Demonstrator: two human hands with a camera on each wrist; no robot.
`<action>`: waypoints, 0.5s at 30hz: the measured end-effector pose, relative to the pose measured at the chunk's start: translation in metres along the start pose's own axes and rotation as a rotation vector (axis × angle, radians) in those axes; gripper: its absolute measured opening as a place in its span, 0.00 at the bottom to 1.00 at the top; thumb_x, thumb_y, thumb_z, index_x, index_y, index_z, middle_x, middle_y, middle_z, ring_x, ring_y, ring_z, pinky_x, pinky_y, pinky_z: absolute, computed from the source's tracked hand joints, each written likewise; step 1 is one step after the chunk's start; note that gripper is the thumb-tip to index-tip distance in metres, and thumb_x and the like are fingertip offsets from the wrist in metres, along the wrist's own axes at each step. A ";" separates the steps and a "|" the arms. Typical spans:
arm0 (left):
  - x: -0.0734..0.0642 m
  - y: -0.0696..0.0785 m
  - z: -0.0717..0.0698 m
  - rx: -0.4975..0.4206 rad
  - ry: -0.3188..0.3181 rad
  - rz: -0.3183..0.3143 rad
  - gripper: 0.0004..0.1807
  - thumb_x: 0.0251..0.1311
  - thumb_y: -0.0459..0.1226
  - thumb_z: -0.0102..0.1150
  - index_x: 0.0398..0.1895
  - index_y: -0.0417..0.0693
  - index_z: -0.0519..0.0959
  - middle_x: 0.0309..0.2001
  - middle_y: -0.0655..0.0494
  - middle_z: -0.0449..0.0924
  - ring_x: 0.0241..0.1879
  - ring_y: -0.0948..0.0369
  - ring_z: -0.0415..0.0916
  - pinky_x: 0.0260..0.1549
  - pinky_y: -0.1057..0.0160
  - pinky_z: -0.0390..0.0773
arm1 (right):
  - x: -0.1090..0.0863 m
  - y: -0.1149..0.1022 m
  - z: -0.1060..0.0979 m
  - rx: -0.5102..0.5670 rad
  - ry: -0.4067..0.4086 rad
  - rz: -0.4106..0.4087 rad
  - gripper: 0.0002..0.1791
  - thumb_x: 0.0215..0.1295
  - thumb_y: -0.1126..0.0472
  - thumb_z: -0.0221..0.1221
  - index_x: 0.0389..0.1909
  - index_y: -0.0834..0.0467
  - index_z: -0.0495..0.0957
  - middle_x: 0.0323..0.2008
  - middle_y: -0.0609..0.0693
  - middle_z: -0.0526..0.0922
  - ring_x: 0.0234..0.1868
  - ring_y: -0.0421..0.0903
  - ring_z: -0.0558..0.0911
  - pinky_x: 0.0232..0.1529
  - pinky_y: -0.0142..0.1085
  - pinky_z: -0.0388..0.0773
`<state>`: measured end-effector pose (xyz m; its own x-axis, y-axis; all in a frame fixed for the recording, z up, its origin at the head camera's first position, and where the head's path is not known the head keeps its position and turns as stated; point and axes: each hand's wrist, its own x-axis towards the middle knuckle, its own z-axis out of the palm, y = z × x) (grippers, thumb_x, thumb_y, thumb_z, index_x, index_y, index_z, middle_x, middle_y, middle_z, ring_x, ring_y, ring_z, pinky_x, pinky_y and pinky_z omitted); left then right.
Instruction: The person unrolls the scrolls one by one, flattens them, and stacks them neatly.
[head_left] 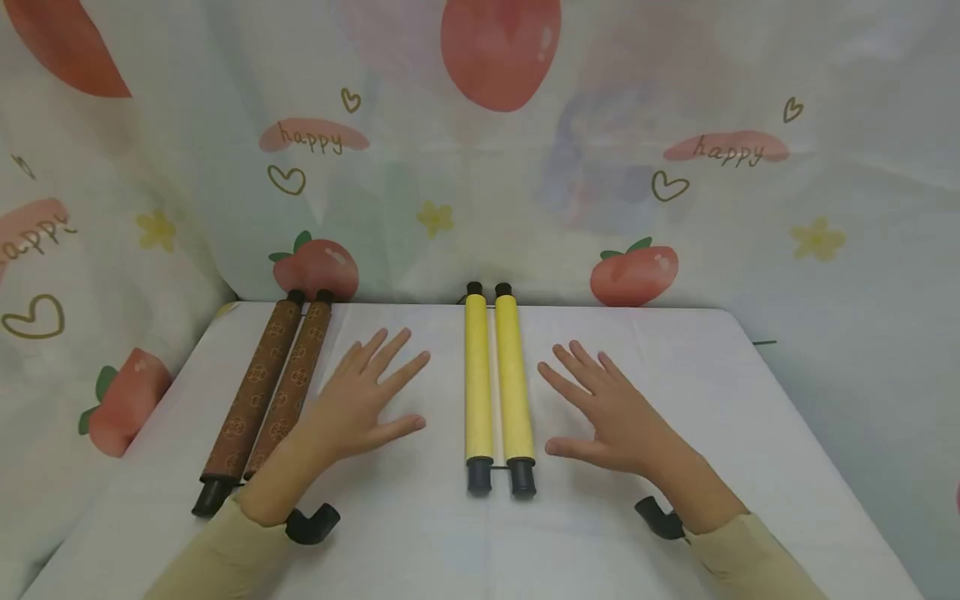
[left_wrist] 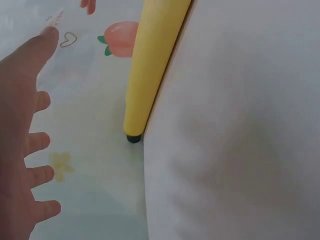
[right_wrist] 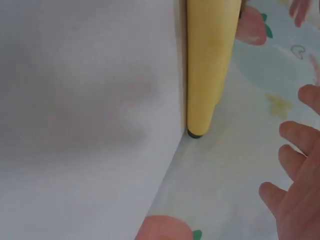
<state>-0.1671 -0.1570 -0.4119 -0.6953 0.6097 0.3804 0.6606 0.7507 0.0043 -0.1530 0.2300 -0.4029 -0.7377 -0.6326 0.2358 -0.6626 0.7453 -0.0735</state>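
Two yellow rolls with black end caps, side by side like a rolled-up scroll (head_left: 479, 379), lie on the white table in the head view's middle. To their left, fingers spread, is the left hand (head_left: 367, 408), touching nothing that I can see. The right hand (head_left: 607, 408) is spread on the other side, apart from the rolls. A brown patterned pair of rolls, also like a scroll (head_left: 255, 383), lies at the left, partly behind the left forearm. Each wrist view shows a yellow roll (left_wrist: 152, 70) beside its hand, with a black tip at the far end.
The white table (head_left: 600, 542) ends at a cloth backdrop (head_left: 480, 167) printed with fruit, hearts and flowers. A black curved piece (head_left: 313, 525) shows beside the left wrist, and a similar black piece (head_left: 658, 517) by the right one.
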 end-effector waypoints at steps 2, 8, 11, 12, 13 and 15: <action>0.004 0.007 0.007 -0.026 -0.009 0.059 0.43 0.64 0.70 0.42 0.77 0.61 0.59 0.79 0.47 0.51 0.76 0.41 0.49 0.66 0.33 0.58 | 0.004 -0.003 0.007 0.008 -0.024 -0.075 0.50 0.58 0.25 0.57 0.77 0.46 0.58 0.79 0.52 0.53 0.78 0.57 0.51 0.72 0.61 0.51; 0.011 0.030 0.039 -0.071 -0.143 0.254 0.41 0.67 0.69 0.40 0.78 0.63 0.56 0.80 0.48 0.46 0.77 0.44 0.45 0.67 0.35 0.58 | 0.009 -0.013 0.029 0.006 -0.129 -0.244 0.46 0.61 0.24 0.52 0.74 0.45 0.64 0.77 0.52 0.58 0.77 0.55 0.57 0.71 0.60 0.55; 0.010 0.039 0.050 -0.069 -0.223 0.304 0.41 0.68 0.69 0.35 0.79 0.64 0.54 0.80 0.48 0.45 0.78 0.44 0.44 0.68 0.36 0.57 | 0.008 -0.016 0.035 0.016 -0.180 -0.259 0.44 0.62 0.24 0.51 0.74 0.44 0.65 0.76 0.52 0.59 0.76 0.55 0.59 0.70 0.60 0.58; 0.009 0.041 0.051 -0.068 -0.242 0.309 0.40 0.68 0.69 0.34 0.79 0.65 0.54 0.80 0.49 0.45 0.78 0.44 0.44 0.68 0.36 0.57 | 0.007 -0.017 0.036 0.019 -0.192 -0.255 0.44 0.62 0.24 0.50 0.73 0.44 0.65 0.76 0.52 0.60 0.76 0.54 0.59 0.70 0.60 0.59; 0.008 0.043 0.052 -0.068 -0.257 0.309 0.39 0.69 0.69 0.33 0.79 0.66 0.54 0.80 0.50 0.46 0.78 0.45 0.44 0.68 0.36 0.57 | 0.007 -0.018 0.037 0.023 -0.195 -0.252 0.43 0.62 0.25 0.51 0.73 0.44 0.66 0.76 0.52 0.60 0.76 0.54 0.60 0.69 0.60 0.60; 0.007 0.045 0.052 -0.075 -0.273 0.301 0.38 0.70 0.68 0.34 0.79 0.67 0.54 0.80 0.51 0.47 0.78 0.45 0.45 0.68 0.37 0.57 | 0.007 -0.019 0.039 0.027 -0.188 -0.243 0.42 0.63 0.25 0.51 0.72 0.44 0.68 0.76 0.52 0.60 0.76 0.54 0.60 0.69 0.60 0.60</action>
<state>-0.1568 -0.1054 -0.4572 -0.5109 0.8518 0.1161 0.8577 0.5142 0.0018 -0.1508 0.2034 -0.4372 -0.5665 -0.8214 0.0663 -0.8239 0.5632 -0.0633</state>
